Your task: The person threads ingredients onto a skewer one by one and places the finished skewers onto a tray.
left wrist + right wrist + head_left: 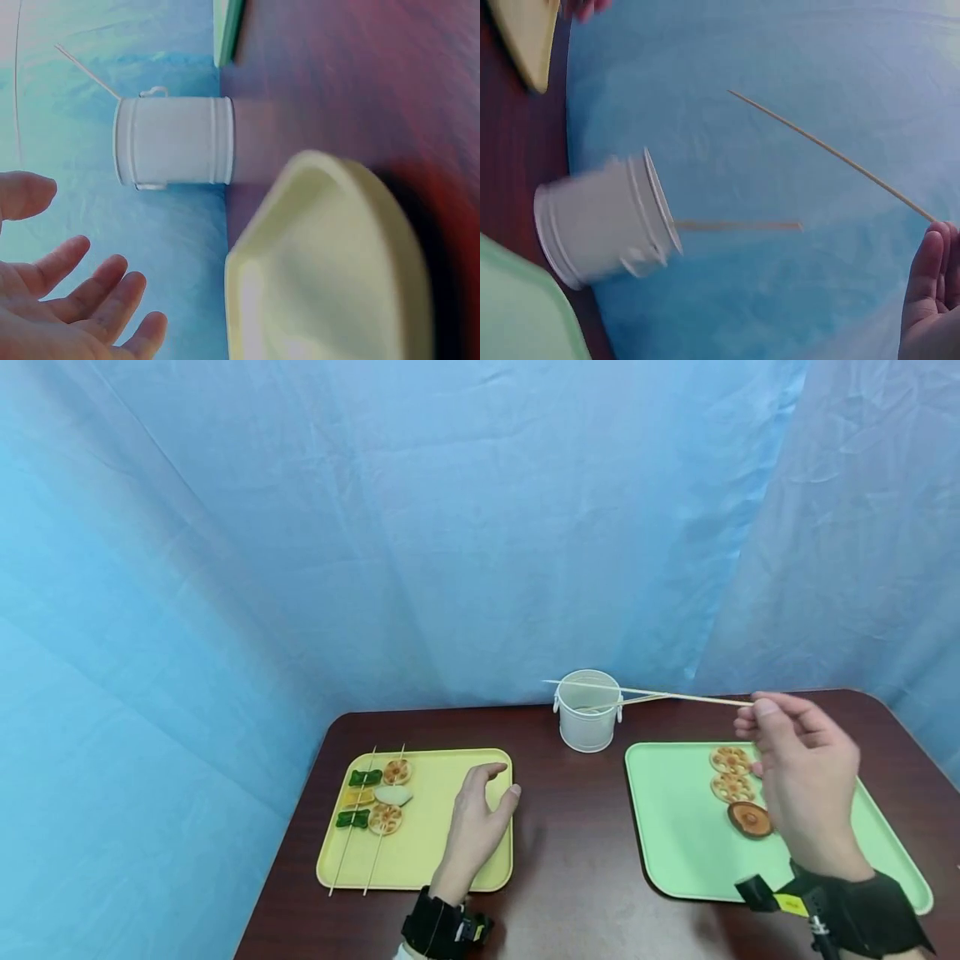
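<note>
My right hand (810, 781) is raised over the green tray and pinches a thin wooden skewer (840, 155) at one end. The skewer points left, its far end floating free above a white bucket (587, 732). Another stick (739, 225) leans out of that bucket. Over the right part of the yellow tray (450, 860) hovers my left hand (480, 822), holding nothing, fingers relaxed and thumb apart. On this tray lie two loaded skewers: one has green pieces (365, 778) around a yellow piece (358, 797), the other lotus root slices (386, 819) around a pale slice (393, 795).
At the right, the green tray (675, 827) carries two lotus root slices (732, 787) and a brown mushroom slice (749, 819); my right hand hides part of it. The dark wooden table (570, 860) ends behind the bucket, where a blue curtain (480, 543) hangs.
</note>
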Demonstrator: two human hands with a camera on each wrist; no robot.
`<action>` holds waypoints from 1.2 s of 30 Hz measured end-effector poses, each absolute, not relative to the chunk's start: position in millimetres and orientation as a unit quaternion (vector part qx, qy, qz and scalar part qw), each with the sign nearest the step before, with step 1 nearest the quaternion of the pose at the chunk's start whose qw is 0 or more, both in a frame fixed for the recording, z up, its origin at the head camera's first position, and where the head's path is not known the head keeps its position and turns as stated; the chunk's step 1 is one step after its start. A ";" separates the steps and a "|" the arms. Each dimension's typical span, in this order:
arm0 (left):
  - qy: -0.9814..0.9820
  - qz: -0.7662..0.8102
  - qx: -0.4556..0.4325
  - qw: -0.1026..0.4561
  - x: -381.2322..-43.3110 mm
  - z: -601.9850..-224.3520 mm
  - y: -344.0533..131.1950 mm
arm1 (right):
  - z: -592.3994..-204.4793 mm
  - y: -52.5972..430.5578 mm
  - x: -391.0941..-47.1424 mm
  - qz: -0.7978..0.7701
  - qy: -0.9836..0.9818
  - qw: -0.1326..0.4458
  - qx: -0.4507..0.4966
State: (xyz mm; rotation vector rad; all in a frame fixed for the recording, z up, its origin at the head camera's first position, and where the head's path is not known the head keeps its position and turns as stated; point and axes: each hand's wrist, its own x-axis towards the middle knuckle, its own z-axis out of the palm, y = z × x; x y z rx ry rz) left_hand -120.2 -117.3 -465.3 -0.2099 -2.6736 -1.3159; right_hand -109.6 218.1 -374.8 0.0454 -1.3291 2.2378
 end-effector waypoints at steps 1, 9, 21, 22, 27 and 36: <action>-0.891 -0.441 -0.073 0.075 -120.6 -463.6 -114.7 | -378.8 214.5 -108.8 0.845 -0.474 0.246 0.027; -0.884 -0.453 -0.100 0.057 -122.3 -452.8 -97.1 | -409.7 185.8 -104.5 0.876 -0.449 0.167 0.053; -0.614 -0.783 -0.073 -0.072 -120.3 -452.3 -65.8 | -433.1 162.5 -98.5 0.881 -0.461 0.104 0.031; -0.571 -0.814 -0.069 -0.083 -120.5 -452.0 -64.0 | -434.0 161.3 -98.3 0.880 -0.464 0.100 0.026; -0.406 -0.905 -0.070 -0.108 -120.0 -451.4 -56.7 | -438.7 155.3 -96.7 0.883 -0.465 0.065 0.021; -0.354 -0.934 -0.033 -0.034 -119.9 -453.0 -50.5 | -444.2 143.2 -94.6 0.876 -0.481 0.001 -0.031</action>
